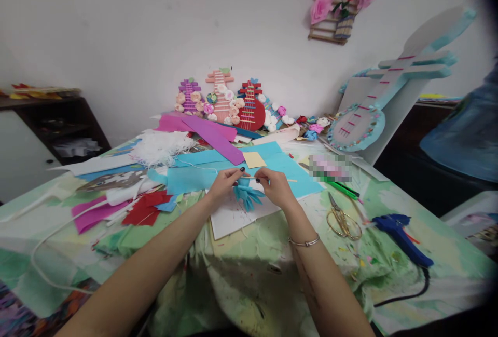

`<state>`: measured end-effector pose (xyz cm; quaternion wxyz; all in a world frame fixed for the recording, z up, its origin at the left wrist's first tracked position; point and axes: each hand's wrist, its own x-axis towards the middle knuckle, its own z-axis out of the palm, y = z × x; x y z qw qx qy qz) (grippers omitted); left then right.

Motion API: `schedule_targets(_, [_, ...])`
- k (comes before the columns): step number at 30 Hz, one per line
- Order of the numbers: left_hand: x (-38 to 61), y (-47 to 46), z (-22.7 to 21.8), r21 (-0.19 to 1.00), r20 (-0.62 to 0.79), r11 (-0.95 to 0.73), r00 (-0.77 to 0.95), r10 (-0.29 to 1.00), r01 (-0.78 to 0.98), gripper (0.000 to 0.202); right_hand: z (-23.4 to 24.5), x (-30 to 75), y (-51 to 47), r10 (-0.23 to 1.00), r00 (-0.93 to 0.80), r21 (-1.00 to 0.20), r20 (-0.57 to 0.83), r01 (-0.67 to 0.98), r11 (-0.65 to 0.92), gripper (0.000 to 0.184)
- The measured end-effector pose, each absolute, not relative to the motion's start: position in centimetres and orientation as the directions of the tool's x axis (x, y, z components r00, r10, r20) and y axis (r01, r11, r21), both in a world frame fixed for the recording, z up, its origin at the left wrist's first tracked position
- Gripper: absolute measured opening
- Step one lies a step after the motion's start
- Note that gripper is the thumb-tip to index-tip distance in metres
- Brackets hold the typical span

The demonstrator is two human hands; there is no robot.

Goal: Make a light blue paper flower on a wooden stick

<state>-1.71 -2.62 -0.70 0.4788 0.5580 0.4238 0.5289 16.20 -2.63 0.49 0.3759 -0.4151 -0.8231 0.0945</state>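
Both hands meet over the middle of the table. My left hand [225, 181] is closed, its thumb and fingers pinching one end of a thin pale stick or string [251, 177]. The other end is pinched between the fingertips of my right hand [273, 185]. Just below that thin piece hangs a blue paper flower [247, 198] with cut, spread petals; how it is attached is hidden by the fingers. Beneath lie a white board [225, 223] and a large blue sheet [305, 184]. A small yellow paper square [254, 160] rests just beyond my hands.
Gold-handled scissors [342, 220] and a blue glue gun [404, 238] with a black cord lie to the right, near green pens [342, 188]. Red paper scraps [146, 207] and white shredded strands [161, 146] are leftward. Decorated paper instruments [251, 108] lean against the wall.
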Motion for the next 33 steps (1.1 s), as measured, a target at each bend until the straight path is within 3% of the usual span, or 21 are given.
schedule_targets(8, [-1.8,-3.05,-0.29,0.983,0.181,-0.177,0.072,0.981,-0.055,0.022,0.44,16.0,-2.58,0.745,-0.37,-0.462,0.555,0.608,0.646,0.022])
schedule_targets(22, [-1.8,-2.6,-0.66,0.968,0.249,-0.25,0.053,0.967,0.031,0.035,0.63,16.0,-2.45,0.759,-0.317,-0.41,0.569,0.691,0.595,0.023])
schedule_targets(33, [-1.6,-2.79,-0.38,0.969,0.241,-0.237,0.053,0.969,-0.068,0.033,0.28,15.88,-2.44,0.741,-0.314,-0.35,0.593,0.728,0.589,0.019])
